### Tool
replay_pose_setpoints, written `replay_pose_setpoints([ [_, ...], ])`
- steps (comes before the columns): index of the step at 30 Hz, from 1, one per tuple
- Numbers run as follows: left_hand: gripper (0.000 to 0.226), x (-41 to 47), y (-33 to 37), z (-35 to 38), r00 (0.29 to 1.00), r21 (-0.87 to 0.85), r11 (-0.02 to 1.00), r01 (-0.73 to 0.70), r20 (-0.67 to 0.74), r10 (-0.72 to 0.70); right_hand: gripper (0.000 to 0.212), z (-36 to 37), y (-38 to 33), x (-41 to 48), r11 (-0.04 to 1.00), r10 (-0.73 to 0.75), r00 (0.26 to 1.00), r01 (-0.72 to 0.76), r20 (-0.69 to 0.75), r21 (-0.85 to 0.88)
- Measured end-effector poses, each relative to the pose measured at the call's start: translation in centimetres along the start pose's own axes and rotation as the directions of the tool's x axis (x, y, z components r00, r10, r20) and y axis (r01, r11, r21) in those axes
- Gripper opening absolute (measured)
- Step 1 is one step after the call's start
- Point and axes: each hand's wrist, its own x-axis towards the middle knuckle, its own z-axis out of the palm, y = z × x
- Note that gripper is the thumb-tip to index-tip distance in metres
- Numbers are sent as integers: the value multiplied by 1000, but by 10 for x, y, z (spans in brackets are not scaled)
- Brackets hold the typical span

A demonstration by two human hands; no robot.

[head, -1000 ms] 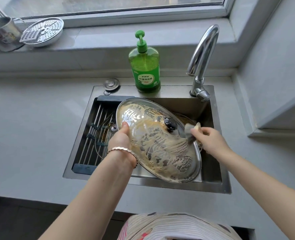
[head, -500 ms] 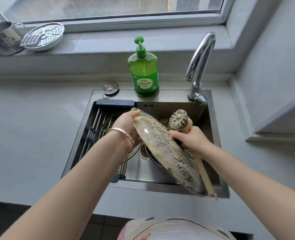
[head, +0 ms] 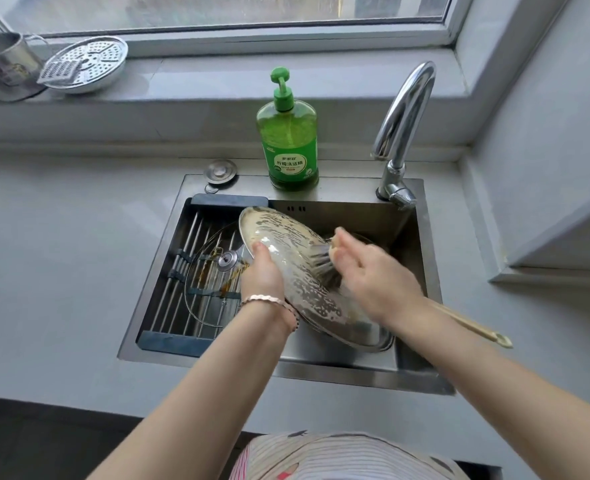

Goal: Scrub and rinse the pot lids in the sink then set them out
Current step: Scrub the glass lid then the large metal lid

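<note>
A large glass pot lid (head: 293, 258), coated in yellowish suds, is tilted on edge over the steel sink (head: 425, 271). My left hand (head: 262, 275) grips its left rim. My right hand (head: 373, 275) holds a long wooden-handled brush (head: 473, 328) and presses its bristles against the lid's soapy face. A second glass lid (head: 210, 271) with a metal knob and brown stains lies flat on the drying rack (head: 182, 271) at the sink's left. Part of another round item shows behind my right hand.
A green dish-soap pump bottle (head: 288, 140) stands on the sink's back ledge beside the chrome tap (head: 402, 126). A sink plug (head: 220, 169) lies left of the bottle. On the windowsill are a metal steamer plate (head: 85, 62) and a steel mug (head: 4, 65).
The lid was turned from face-up to on edge. The brush, lifted clear half a second ago, is now down against the lid's underside, and my right hand is blurred with motion.
</note>
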Motion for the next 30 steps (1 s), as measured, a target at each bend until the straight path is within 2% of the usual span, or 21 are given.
replay_pose_setpoints([
  [2,53,1,-6,2,1000,30,999,15,-5,-15,48,6,-11,-15,988,-151,987,153,57,-36],
  [3,51,0,-9,1,1000,43,999,17,-11,-16,47,6,-11,-16,986,-167,982,168,85,-9],
  [5,45,-2,-13,-1,1000,14,1000,23,6,-23,43,-1,1,-5,987,-41,995,26,96,159],
  [7,38,-8,-15,-1,999,6,1000,25,33,-25,39,-4,13,6,951,113,993,-120,42,283],
  [8,38,-9,-16,-1,1000,13,1000,9,27,-9,39,-3,12,7,952,122,992,-125,30,280],
  [12,42,-9,-17,-3,1000,22,1000,19,2,-19,42,4,-12,-17,948,-49,993,13,105,317],
  [13,41,-9,-17,-4,1000,35,999,14,2,-14,43,2,-11,-17,949,-32,994,-1,101,315],
  [16,40,-11,-17,-4,1000,63,998,-22,22,21,38,-7,6,-2,950,155,987,-162,47,268],
  [17,42,-11,-16,-2,999,64,997,-34,15,34,37,-5,5,-4,953,157,987,-161,38,256],
  [21,45,-12,-8,2,1000,-24,1000,-3,-8,3,42,9,-24,-42,967,-152,988,146,15,207],
  [22,42,-13,-5,1,1000,-34,999,-8,-9,8,43,8,-20,-44,969,-153,988,147,15,199],
  [26,40,-17,0,2,997,-12,997,-72,-6,72,43,-1,21,-10,957,184,983,-175,-19,232],
  [27,41,-17,0,4,995,13,995,-98,-19,98,43,1,21,-12,953,178,984,-168,-17,253],
  [30,42,-12,6,4,991,23,993,-115,-60,116,41,13,1,-39,913,-86,996,78,3,401],
])
